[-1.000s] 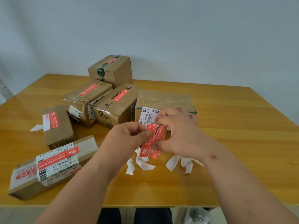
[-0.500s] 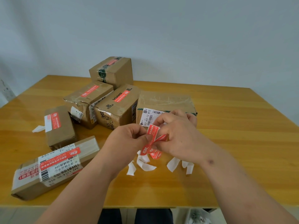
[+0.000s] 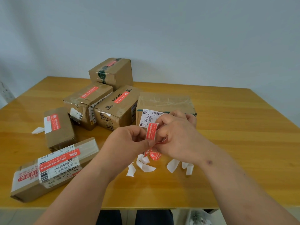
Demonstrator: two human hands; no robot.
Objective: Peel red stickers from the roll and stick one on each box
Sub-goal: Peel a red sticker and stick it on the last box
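Observation:
Both hands meet above the table's middle. My left hand (image 3: 128, 142) pinches the lower end of a red sticker (image 3: 151, 131) that stands upright. My right hand (image 3: 177, 140) grips the sticker strip (image 3: 155, 155), whose red end hangs below the fingers. Directly behind the hands sits a cardboard box (image 3: 164, 103) with a white shipping label and no red sticker visible on top. Several other boxes to the left carry red stickers: the near long box (image 3: 53, 166), a small box (image 3: 59, 127), two middle boxes (image 3: 87, 101) (image 3: 118, 104) and the far box (image 3: 113, 72).
White backing paper scraps (image 3: 146, 166) (image 3: 180, 166) lie on the wooden table (image 3: 235, 135) under the hands, one more scrap (image 3: 38, 130) at the left. A grey wall rises behind. The table's near edge runs just below my forearms.
The red sticker has come up off the strip and now stands upright between the hands. Both hands have risen slightly.

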